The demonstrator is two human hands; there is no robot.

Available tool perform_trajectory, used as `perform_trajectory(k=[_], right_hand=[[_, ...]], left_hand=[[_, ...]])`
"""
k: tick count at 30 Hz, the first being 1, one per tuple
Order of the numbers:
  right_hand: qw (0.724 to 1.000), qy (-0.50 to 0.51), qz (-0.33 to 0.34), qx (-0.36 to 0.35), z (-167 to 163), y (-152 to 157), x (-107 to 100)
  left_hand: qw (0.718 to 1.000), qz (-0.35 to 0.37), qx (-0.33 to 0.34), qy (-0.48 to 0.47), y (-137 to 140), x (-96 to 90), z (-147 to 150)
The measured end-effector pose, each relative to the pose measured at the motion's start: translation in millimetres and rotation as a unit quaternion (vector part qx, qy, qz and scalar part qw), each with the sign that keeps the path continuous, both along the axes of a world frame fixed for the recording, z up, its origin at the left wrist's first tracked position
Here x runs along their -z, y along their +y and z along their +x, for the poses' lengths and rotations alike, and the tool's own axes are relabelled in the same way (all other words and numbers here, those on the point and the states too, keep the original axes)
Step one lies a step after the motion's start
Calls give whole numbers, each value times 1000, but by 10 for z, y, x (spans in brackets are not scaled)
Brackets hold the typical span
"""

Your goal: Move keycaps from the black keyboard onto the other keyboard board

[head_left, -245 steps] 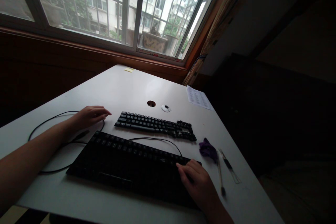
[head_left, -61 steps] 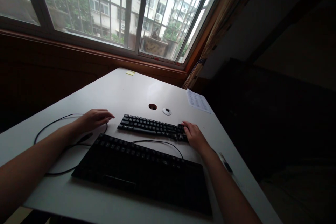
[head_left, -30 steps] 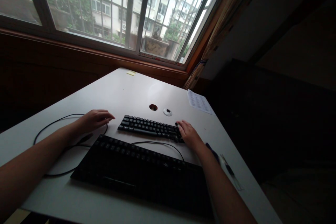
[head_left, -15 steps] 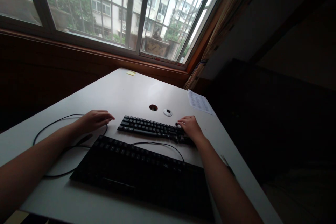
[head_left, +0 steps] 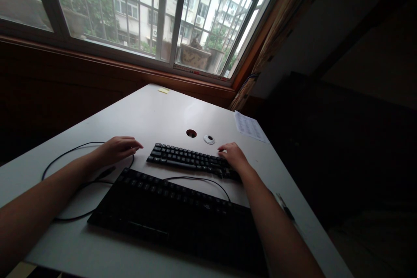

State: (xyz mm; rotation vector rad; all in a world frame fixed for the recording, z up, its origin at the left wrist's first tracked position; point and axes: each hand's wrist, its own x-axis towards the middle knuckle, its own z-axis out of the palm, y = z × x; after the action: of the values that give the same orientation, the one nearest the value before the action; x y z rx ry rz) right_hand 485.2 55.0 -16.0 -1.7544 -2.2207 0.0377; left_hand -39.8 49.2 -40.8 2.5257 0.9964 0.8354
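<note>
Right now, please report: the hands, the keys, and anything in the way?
Left hand beside the keys, seemingly holding nothing. Right hand at their right end, grip unclear. Keys in rows; cable between them and the keyboard.

Window [head_left: 140, 17]: daylight is admitted here, and the sky at its upper right is bleached nearly white.
Counter [head_left: 176, 110]: a soft sheen is spread over the far part; the near part is dimmed to grey.
Rear keyboard [head_left: 182, 155]: key tops are faintly picked out, their legends too small to be read.
Front keyboard [head_left: 176, 221]: its broad body is sunk in black, where detail seems to be lost.
Left hand [head_left: 119, 147], right hand [head_left: 233, 155]: both are shown fairly sharp, with the forearms darkened toward the viewer.
Room at right: nearly everything is swallowed by shadow.
Frame edges: straight lines are slanted and stretched.
</note>
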Motion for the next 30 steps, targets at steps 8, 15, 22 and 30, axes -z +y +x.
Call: perform_trajectory(k=[8, 15, 22, 30], right_hand=[[991, 123, 48, -18, -34, -281, -108], [967, 245, 72, -15, -38, -910, -159], [956, 283, 81, -17, -89, -1577, -252], [958, 266, 101, -32, -223, -2075, -209]], left_hand=[[1000, -3, -2, 5, -2, 5, 1], [1000, -4, -4, 17, -9, -25, 6], [1000, -9, -11, 15, 10, 4, -14], [999, -14, -26, 13, 26, 28, -14]])
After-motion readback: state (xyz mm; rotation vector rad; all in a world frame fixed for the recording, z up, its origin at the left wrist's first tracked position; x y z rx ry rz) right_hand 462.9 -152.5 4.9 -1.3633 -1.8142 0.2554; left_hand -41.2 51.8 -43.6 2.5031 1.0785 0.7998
